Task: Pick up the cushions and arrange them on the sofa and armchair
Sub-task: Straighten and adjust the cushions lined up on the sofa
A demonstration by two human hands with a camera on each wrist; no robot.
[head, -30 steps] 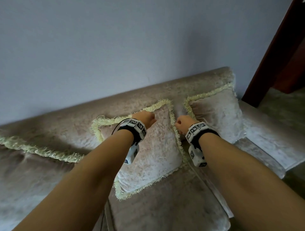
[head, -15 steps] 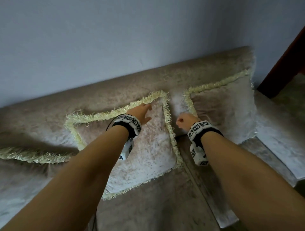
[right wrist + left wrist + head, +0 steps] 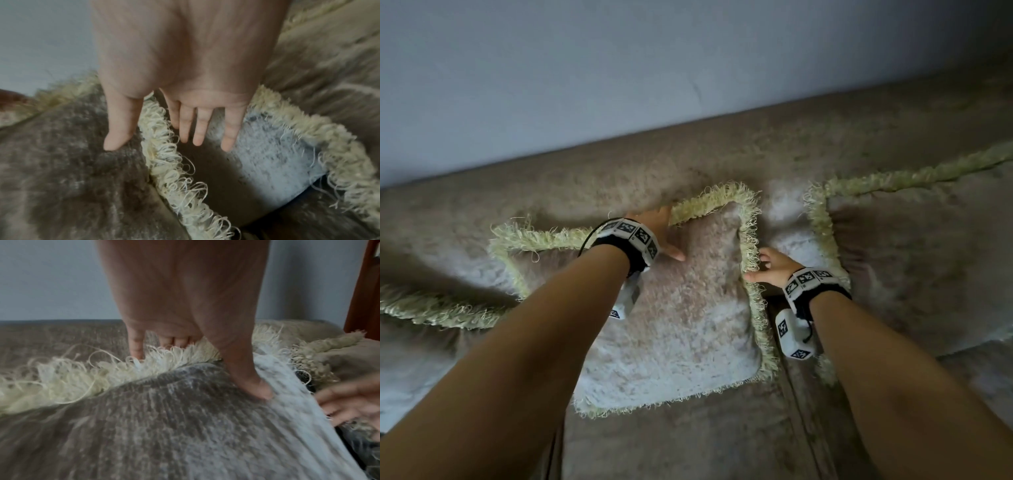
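My right hand (image 3: 774, 267), a closed fist a second ago, now spreads its fingers at the right fringe of the plush beige square cushion with pale yellow fringe (image 3: 688, 318). My left hand (image 3: 659, 231) has slid to the cushion's top edge at 12 o'clock, fingers hooked behind the fringe, thumb pressed on its face. The cushion leans against the backrest of the beige velvet sofa (image 3: 619, 164).
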